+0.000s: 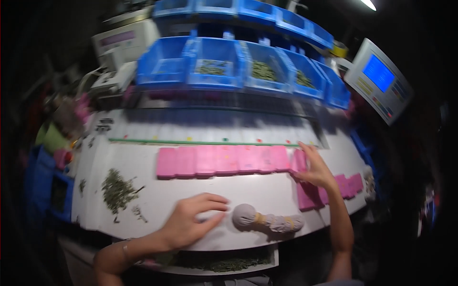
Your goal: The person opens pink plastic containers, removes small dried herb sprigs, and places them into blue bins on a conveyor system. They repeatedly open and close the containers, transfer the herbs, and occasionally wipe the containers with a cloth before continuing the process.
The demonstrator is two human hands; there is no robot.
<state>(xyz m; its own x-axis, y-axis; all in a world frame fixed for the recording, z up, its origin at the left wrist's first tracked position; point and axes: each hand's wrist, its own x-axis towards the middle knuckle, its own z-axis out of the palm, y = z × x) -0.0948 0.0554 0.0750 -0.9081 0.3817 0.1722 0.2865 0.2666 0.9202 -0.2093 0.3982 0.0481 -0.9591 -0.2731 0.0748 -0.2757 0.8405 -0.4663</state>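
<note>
A row of pink rectangular blocks (pixel 225 160) lies side by side across the white table. At its right end my right hand (pixel 312 167) is closed around one pink block (pixel 299 161), thumb at the near end and fingers at the far end. More pink blocks (pixel 310 197) lie beneath and beyond my right wrist. My left hand (pixel 193 220) hovers over the table with fingers stretched out and nothing in them. Just right of it lies a greyish knotted bundle (pixel 245 215) with a round end and yellowish bands.
Dark green dried bits (pixel 117 190) are heaped on the table's left. Blue bins (pixel 217 85), some holding green pieces, stand along the back. A screen unit (pixel 379 78) is at the far right. Below the front edge, an open drawer (pixel 273 256) contains dark green strands.
</note>
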